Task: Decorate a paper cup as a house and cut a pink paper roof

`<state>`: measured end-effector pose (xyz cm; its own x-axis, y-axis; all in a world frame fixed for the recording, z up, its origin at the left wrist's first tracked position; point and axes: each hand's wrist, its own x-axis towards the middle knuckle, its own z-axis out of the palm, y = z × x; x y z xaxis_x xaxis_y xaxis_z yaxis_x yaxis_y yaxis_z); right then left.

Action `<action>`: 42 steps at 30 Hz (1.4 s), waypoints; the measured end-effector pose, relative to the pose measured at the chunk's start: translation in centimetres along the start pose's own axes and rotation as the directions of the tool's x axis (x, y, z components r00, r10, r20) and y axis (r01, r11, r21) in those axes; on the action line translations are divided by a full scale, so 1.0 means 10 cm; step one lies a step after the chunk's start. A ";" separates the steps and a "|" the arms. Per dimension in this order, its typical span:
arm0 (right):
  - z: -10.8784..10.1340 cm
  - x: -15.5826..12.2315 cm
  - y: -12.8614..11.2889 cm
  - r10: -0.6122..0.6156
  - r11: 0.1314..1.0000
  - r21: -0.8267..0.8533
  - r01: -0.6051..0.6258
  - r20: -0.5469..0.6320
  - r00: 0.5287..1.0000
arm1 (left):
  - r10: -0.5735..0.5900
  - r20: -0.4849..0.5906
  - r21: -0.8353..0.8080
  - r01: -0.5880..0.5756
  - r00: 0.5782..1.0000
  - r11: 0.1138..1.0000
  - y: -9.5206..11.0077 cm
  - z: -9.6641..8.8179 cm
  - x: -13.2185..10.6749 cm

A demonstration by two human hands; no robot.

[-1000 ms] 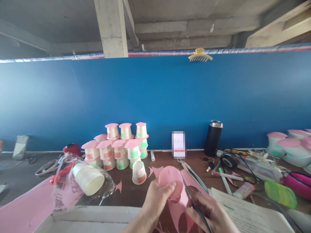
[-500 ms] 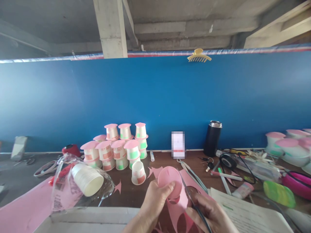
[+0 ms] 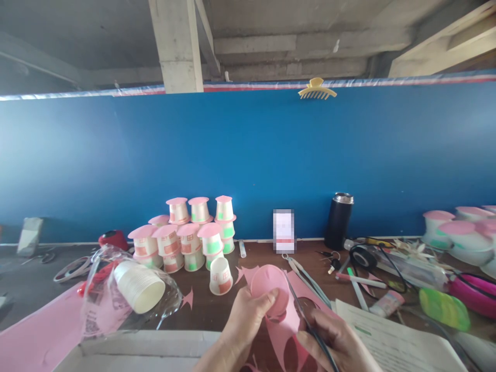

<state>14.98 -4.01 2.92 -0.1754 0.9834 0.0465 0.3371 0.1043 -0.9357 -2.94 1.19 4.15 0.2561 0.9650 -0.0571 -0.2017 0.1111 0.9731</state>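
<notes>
Holding a smooth, round pink paper piece (image 3: 269,279) over the brown counter (image 3: 205,312), pinched beneath the thumb of the left hand (image 3: 247,315), with grip closed. Clutching a slim, dark, hard-looking tool (image 3: 319,342) in the right hand (image 3: 333,336), with grip closed around it, beside the curved edge. Just above scalloped pink offcuts (image 3: 276,336), right of stacked, tapered paper cups (image 3: 169,240).

A blue partition (image 3: 256,155) backs the brown tabletop (image 3: 205,315), with a concrete pillar (image 3: 179,46) and grey ceiling (image 3: 251,15) beyond.

Round pink disc (image 3: 270,283) beside dark tool (image 3: 318,339)
</notes>
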 end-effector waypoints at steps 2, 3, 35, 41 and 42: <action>0.00 0.00 0.00 0.000 1.000 0.013 0.000 0.006 1.000 | 0.018 0.005 -0.028 -0.018 1.000 0.999 -0.01 0.00 0.00; 0.00 0.00 0.00 0.004 1.000 0.024 -0.004 0.005 1.000 | 0.021 0.008 -0.046 -0.021 1.000 0.999 -0.02 0.00 0.00; -0.03 0.00 -0.08 -0.016 0.995 0.097 0.016 0.000 1.000 | 0.091 -0.015 0.159 -0.088 0.996 0.983 -0.05 -0.08 0.07; 0.01 0.03 0.03 -0.028 0.996 0.090 0.030 -0.028 0.999 | 0.072 -0.007 0.109 -0.070 0.997 0.992 -0.05 -0.07 0.06; 0.01 0.03 0.04 -0.028 0.994 0.101 0.030 -0.025 0.999 | 0.072 -0.007 0.106 -0.071 0.997 0.992 -0.04 -0.07 0.05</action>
<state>14.93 -3.66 2.55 -0.1616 0.9835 0.0809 0.2364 0.1182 -0.9644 -3.37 1.81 3.53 0.2346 0.9720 0.0113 -0.1184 0.0171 0.9928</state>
